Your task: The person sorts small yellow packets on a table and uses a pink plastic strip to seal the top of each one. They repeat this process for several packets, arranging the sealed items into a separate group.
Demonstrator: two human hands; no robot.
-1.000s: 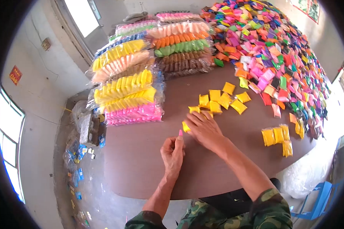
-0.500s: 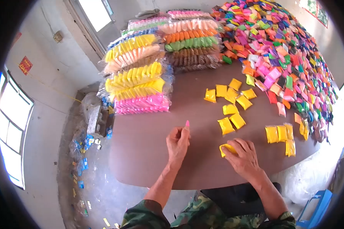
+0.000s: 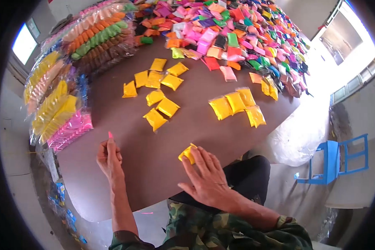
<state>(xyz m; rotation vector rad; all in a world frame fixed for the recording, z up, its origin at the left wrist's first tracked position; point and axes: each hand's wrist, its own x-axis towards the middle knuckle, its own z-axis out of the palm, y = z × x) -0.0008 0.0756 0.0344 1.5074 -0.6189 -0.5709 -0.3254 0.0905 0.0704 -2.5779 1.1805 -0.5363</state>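
Observation:
On the left side of the brown table (image 3: 125, 171), my left hand (image 3: 110, 160) is closed, with a small pink pointed piece (image 3: 110, 135) sticking up at its fingertips. My right hand (image 3: 206, 175) lies fairly flat, thumb apart, its fingertips resting over the edge of a yellow packet (image 3: 186, 154) near the table's front edge. Beyond it lies a loose group of yellow packets (image 3: 168, 107). Farther right, several more yellow packets (image 3: 236, 102) sit close together, some in clear wrap.
A large heap of small coloured packets (image 3: 221, 33) covers the back of the table. Stacked clear bags of sorted packets (image 3: 71, 112) stand at the left. A blue chair (image 3: 331, 160) and a big clear plastic bag (image 3: 302, 133) are off the right edge.
My view has turned to the right. My right hand, curled round the yellow packet before, has straightened and flattened on it. The left hand keeps its closed shape with the pink piece.

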